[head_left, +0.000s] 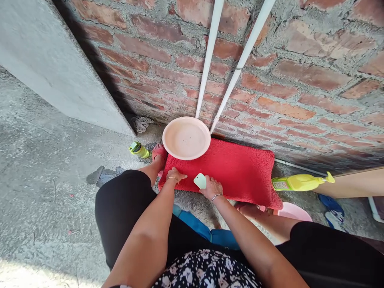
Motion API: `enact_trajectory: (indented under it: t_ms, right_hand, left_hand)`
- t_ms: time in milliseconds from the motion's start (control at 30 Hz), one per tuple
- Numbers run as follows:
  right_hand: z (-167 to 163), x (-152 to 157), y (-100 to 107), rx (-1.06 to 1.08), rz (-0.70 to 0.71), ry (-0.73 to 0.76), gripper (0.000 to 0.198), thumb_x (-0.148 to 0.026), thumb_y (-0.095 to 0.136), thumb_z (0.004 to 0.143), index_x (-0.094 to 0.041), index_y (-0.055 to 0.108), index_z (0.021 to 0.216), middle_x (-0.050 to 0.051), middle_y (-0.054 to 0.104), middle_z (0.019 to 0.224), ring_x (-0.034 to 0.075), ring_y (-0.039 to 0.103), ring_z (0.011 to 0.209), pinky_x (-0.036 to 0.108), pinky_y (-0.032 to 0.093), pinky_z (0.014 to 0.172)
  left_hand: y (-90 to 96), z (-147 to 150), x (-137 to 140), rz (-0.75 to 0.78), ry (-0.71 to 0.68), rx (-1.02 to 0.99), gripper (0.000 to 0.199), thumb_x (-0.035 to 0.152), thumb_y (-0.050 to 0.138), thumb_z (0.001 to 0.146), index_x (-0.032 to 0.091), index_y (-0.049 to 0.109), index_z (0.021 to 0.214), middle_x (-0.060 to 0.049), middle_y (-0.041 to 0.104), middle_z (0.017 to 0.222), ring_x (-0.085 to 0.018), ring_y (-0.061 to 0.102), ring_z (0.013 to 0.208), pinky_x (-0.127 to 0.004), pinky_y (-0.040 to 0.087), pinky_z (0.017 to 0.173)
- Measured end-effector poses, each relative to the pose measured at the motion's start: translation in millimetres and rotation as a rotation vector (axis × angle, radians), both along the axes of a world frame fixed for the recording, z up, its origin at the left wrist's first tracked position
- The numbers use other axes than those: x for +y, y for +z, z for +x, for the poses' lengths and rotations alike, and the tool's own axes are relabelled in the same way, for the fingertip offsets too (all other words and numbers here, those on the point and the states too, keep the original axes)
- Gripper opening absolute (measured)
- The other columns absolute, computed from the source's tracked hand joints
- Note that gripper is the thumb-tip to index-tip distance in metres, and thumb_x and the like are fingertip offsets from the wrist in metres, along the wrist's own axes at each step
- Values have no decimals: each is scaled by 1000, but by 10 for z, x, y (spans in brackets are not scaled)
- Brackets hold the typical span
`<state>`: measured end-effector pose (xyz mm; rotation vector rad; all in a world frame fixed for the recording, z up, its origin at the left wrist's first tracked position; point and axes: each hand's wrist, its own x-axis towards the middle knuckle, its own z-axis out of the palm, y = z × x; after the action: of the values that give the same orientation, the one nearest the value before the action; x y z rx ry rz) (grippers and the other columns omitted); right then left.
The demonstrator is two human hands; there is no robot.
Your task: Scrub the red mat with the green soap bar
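Note:
A red, shaggy mat (237, 170) lies spread out in front of me, between my feet and the brick wall. My left hand (176, 174) rests flat on its left part, thumb stretched out to the right, holding nothing. In my right hand (213, 187) is a pale green scrub brush (199, 181), gripped at its right end and low over the mat. Its underside is hidden, so I cannot tell whether it touches the pile. A pale pink basin (187, 155) sits at the mat's far left corner, ahead of my left hand.
A yellow spray bottle (300, 183) is at the mat's right end, above a pink basin (294, 212). To the left stands a yellow-green bottle (139, 149) near a grey rag (141, 124). White pipes (210, 56) run down the brick wall (324, 76). Shoes (333, 212) lie far right.

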<state>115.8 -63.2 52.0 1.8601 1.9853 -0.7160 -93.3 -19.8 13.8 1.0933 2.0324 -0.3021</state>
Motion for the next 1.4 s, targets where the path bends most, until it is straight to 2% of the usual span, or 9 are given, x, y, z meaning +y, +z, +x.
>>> enact_trajectory:
  t_ms: [267, 400, 567, 667, 733, 1000, 1100, 1300, 1400]
  right_hand:
    - [1275, -198, -18, -119, -16, -446, 60, -53, 62, 77, -22, 44, 126, 12, 62, 117, 27, 63, 103, 35, 44, 77]
    - [1213, -145, 24, -96, 13, -527, 65, -55, 62, 76, -23, 41, 129, 11, 61, 122, 26, 62, 105, 36, 45, 79]
    - [566, 121, 23, -9, 34, -337, 67, -53, 68, 72, -25, 44, 127, 9, 61, 121, 25, 60, 108, 34, 43, 86]
    - [465, 217, -4, -6, 52, -275, 64, -50, 69, 72, -23, 46, 126, 10, 60, 121, 25, 59, 109, 36, 42, 89]
    - [630, 201, -31, -5, 50, -321, 65, -51, 68, 72, -23, 45, 127, 10, 60, 122, 25, 59, 109, 35, 43, 88]
    - [1815, -136, -77, -142, 100, -739, 67, -58, 64, 73, -23, 45, 127, 11, 62, 118, 28, 63, 103, 37, 47, 79]
    - [1660, -150, -60, -132, 124, -681, 68, -57, 63, 74, -23, 44, 129, 11, 61, 119, 27, 62, 104, 36, 46, 80]
    - [776, -157, -33, -33, 61, -252, 68, -50, 68, 72, -23, 46, 130, 11, 59, 122, 27, 59, 108, 37, 41, 89]
    - [858, -206, -48, -53, 62, -238, 66, -47, 69, 72, -23, 47, 129, 11, 59, 122, 28, 58, 109, 38, 40, 91]
  left_hand:
    - [-39, 87, 27, -10, 79, 30, 87, 58, 77, 61, 14, 46, 130, -22, 54, 135, -34, 55, 123, -39, 50, 92]
    - [-96, 87, 43, 25, 142, 4, 87, 53, 82, 56, 12, 50, 126, -25, 55, 132, -37, 55, 122, -41, 51, 91]
    - [-96, 97, 64, 30, 168, 38, 85, 52, 84, 51, 16, 53, 122, -22, 59, 129, -35, 58, 119, -39, 52, 89]
    - [-64, 107, 67, 38, 150, 48, 84, 52, 84, 52, 14, 54, 121, -24, 60, 128, -36, 59, 118, -39, 52, 88]
    - [-48, 111, 67, 37, 142, 51, 85, 52, 83, 53, 12, 53, 122, -25, 59, 128, -37, 59, 118, -40, 52, 88]
    - [-59, 128, 99, 16, 186, 49, 86, 50, 86, 51, 13, 52, 122, -25, 59, 129, -39, 58, 117, -44, 53, 88]
    - [-59, 137, 117, 13, 215, 54, 85, 47, 87, 49, 14, 54, 121, -26, 58, 130, -41, 59, 116, -46, 54, 85]
    - [-94, 130, 127, 40, 221, 51, 86, 46, 88, 47, 14, 56, 120, -26, 58, 130, -42, 58, 117, -48, 54, 86]
    - [-125, 124, 127, 49, 207, 62, 88, 48, 88, 45, 14, 56, 119, -26, 60, 128, -42, 59, 116, -46, 55, 84]
